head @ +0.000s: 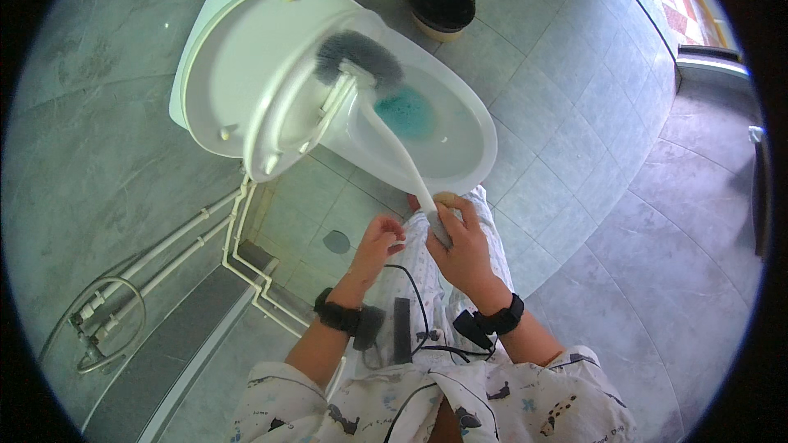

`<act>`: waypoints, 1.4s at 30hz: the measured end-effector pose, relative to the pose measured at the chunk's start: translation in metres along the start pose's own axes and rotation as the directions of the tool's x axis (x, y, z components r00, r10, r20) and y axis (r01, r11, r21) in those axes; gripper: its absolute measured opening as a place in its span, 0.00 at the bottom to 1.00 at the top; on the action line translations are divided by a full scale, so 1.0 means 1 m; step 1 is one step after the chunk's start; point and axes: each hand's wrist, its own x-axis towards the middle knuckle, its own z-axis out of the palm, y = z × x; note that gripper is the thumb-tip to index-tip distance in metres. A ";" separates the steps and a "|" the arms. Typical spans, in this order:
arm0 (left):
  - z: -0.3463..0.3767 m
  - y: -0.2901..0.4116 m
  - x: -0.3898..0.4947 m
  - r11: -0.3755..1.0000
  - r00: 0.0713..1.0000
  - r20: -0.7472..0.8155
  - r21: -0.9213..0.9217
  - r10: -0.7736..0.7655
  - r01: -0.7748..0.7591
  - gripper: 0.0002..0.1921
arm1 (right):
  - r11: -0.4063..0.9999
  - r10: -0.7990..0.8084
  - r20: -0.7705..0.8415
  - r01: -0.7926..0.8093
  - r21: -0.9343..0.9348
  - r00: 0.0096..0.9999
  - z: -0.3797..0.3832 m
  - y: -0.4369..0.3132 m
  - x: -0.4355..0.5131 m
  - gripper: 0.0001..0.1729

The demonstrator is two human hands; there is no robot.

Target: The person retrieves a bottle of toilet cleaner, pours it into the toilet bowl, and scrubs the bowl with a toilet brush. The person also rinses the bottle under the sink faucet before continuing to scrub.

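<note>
My right hand (460, 245) is closed around the grey grip of a toilet brush (397, 147) with a long white handle. The brush's dark bristle head is over the rear of the white toilet bowl (486, 135), near the raised seat (261, 135) and lid (237, 74). Blue-green liquid (405, 112) lies in the bowl. To the left of the brush grip, my left hand (377, 243) holds nothing, its fingers loosely curled and apart.
A bin with a black liner (438, 0) stands beyond the bowl. White pipes (231, 240) and a looped hose (143, 314) run along the left wall. A round drain cover (337, 242) is in the tiled floor. Black cables (425, 314) hang between my forearms.
</note>
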 end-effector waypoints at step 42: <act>0.045 -0.013 -0.009 0.969 0.984 0.178 -0.245 0.011 0.033 0.22 | 0.912 0.358 0.020 -0.354 0.208 0.933 0.077 0.076 0.011 0.19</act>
